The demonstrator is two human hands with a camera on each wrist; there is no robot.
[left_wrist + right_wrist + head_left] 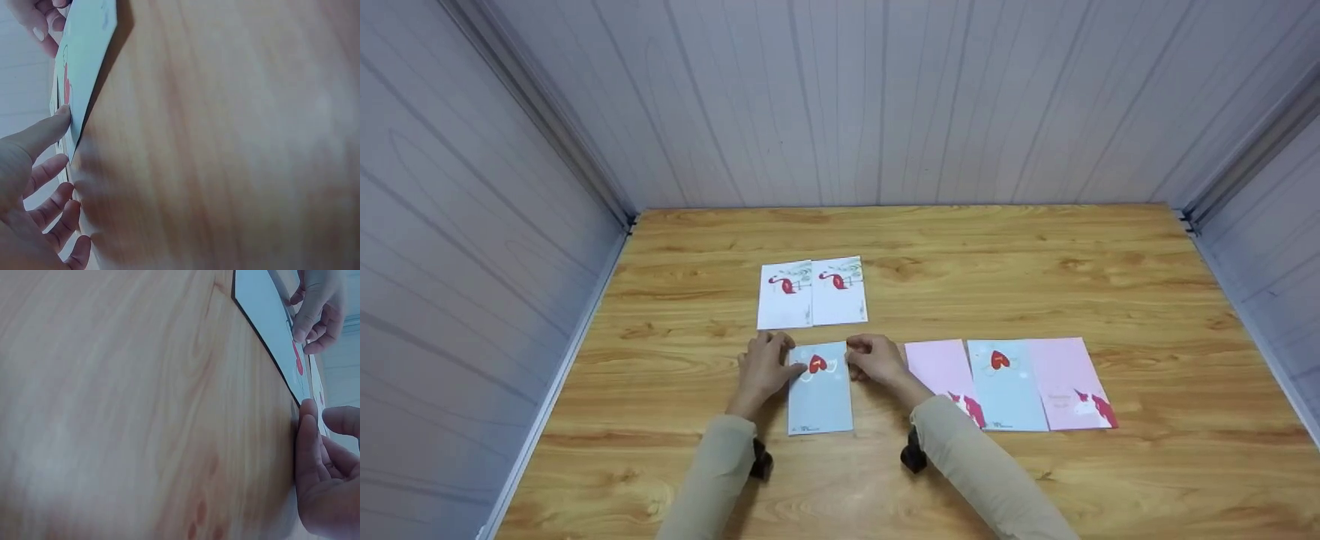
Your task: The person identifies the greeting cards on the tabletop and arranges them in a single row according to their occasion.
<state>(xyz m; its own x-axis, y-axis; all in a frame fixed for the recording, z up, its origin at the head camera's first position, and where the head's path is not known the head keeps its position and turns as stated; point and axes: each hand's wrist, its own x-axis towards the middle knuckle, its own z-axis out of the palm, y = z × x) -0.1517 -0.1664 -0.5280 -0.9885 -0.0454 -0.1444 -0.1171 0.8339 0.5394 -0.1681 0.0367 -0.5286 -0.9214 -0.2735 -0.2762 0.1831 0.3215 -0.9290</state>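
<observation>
A pale blue card with a red heart [820,397] lies before me on the table, upper edge between my hands. At its left edge is my left hand [765,367], the thumb resting on the card's face near the heart. The other fingers [58,208] of that hand are spread beside the edge. My right hand [877,360] is at the upper right corner, where a fingertip [308,408] touches the card's edge. The right thumb [340,421] stands apart from the fingers.
Two white flamingo cards [840,300] lie side by side behind the heart card. On the right is a row: a pink unicorn card [937,367], another blue heart card [1009,397] and a second pink unicorn card [1061,367]. Panel walls [840,112] surround the wooden table [1035,277].
</observation>
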